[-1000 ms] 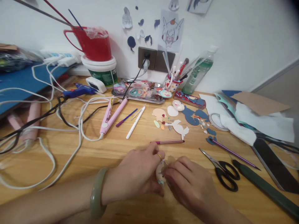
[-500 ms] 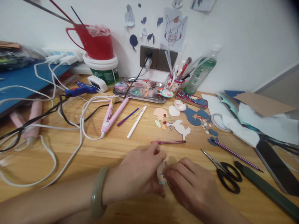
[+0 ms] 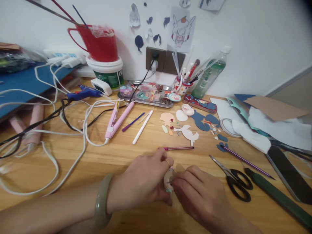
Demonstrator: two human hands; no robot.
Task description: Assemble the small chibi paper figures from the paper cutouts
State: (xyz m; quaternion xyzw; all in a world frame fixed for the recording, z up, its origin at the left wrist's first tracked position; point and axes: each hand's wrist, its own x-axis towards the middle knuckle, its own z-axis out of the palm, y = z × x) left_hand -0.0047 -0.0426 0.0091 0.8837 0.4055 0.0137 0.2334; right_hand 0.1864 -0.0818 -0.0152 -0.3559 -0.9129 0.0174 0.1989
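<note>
Between my two hands is a small beige cutout figure (image 3: 168,180) with a pale blue bit at its lower end; fingers hide much of it. My left hand (image 3: 146,178), with a ring and a green bangle (image 3: 102,201), grips the cutout from the left, its fingers closed. My right hand (image 3: 200,191) meets it from the right, with its fingertips pinched together at the cutout's edge. Whether they hold something small there is hidden. A dark red pen (image 3: 176,148) lies just beyond the fingers. Off to the right of my right hand lie black-handled scissors (image 3: 235,178).
Foam cutouts (image 3: 190,134) lie beyond the pen. A pink flat iron (image 3: 119,122) and white cables (image 3: 85,133) spread over the left side. A green-handled tool (image 3: 275,195) and purple pencil (image 3: 248,162) are at right. A metal tray (image 3: 146,100) stands by the wall.
My fingers shift very slightly at the cutout, and my right fingertips cover a little more of its right side. Everything else on the table stays in place.
</note>
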